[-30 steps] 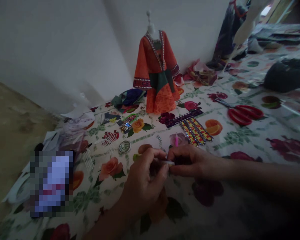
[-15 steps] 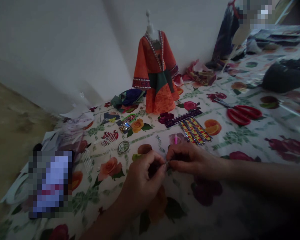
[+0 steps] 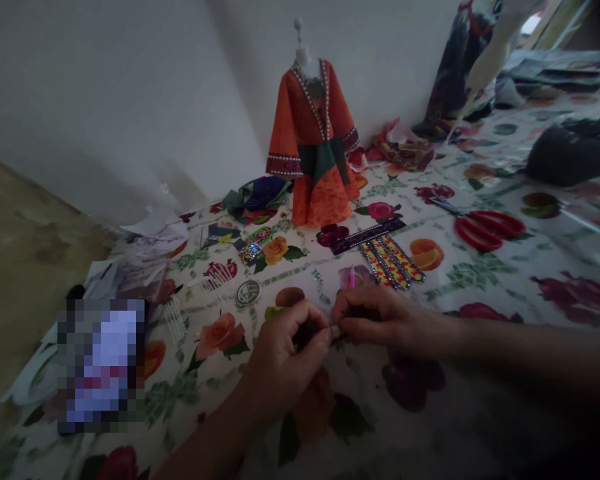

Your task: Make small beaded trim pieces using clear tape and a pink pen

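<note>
My left hand [image 3: 287, 360] and my right hand [image 3: 380, 323] meet fingertip to fingertip low over a flowered tablecloth [image 3: 480, 287]. Both pinch one small pale piece [image 3: 334, 330] that is too small to name. A thin pink stick [image 3: 352, 277] rises just behind my right hand. Beyond it lie beaded yellow and red trim strips [image 3: 391, 261] and a dark purple strip [image 3: 367, 235]. A small mannequin in an orange and green dress [image 3: 314, 147] stands at the back by the wall.
Red-handled scissors [image 3: 485, 229] lie at the right. Fabric scraps [image 3: 255, 197] and small sequin pieces [image 3: 253, 252] lie left of the dress, a round badge [image 3: 249, 292] nearer me. Paper and clutter [image 3: 145, 247] pile at the left edge. A dark bundle [image 3: 565, 157] sits far right.
The pale piece showed longer between my fingers a second ago; now the fingertips are pressed closer together over it. Both hands stay at the same spot.
</note>
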Action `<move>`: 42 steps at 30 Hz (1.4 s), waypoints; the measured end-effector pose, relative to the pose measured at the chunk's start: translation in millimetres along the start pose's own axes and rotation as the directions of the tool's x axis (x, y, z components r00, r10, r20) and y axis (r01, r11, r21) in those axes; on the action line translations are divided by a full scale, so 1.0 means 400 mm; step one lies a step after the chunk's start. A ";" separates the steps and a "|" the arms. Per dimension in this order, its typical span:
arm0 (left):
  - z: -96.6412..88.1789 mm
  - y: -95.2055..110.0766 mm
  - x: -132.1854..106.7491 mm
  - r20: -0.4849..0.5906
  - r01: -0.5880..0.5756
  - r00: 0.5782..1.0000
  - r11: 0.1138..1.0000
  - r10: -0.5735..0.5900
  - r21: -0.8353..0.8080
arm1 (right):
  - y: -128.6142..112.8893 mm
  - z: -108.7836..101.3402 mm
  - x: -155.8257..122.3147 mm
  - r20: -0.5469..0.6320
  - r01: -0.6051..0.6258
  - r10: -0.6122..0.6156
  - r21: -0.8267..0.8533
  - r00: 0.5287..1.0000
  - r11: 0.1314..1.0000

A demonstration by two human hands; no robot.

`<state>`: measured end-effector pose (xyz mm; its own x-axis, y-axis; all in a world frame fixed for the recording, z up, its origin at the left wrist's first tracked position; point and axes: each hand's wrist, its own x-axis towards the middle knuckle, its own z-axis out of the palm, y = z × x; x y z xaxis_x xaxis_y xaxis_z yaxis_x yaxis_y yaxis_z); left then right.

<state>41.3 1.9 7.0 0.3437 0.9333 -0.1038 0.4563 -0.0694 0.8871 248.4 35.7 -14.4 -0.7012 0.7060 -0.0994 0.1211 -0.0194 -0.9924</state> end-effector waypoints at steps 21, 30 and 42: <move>0.000 -0.012 0.003 -0.067 -0.042 0.997 0.999 0.043 0.020 | 0.005 0.004 0.010 0.014 -0.044 0.042 0.188 0.999 0.981; 0.017 -0.003 -0.013 -0.210 -0.242 0.919 0.899 0.333 0.366 | 0.013 0.004 0.011 -0.029 -0.038 0.044 0.180 0.999 0.983; 0.021 0.003 -0.013 -0.147 -0.269 0.931 0.900 0.334 0.343 | 0.011 0.007 0.001 0.014 -0.013 0.011 0.133 1.000 0.991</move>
<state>46.7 -6.0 4.8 0.3518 0.8976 0.2655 0.6000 -0.4340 0.6721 246.5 33.9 -19.0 -0.7093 0.6961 -0.1113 0.0357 -0.1222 -0.9919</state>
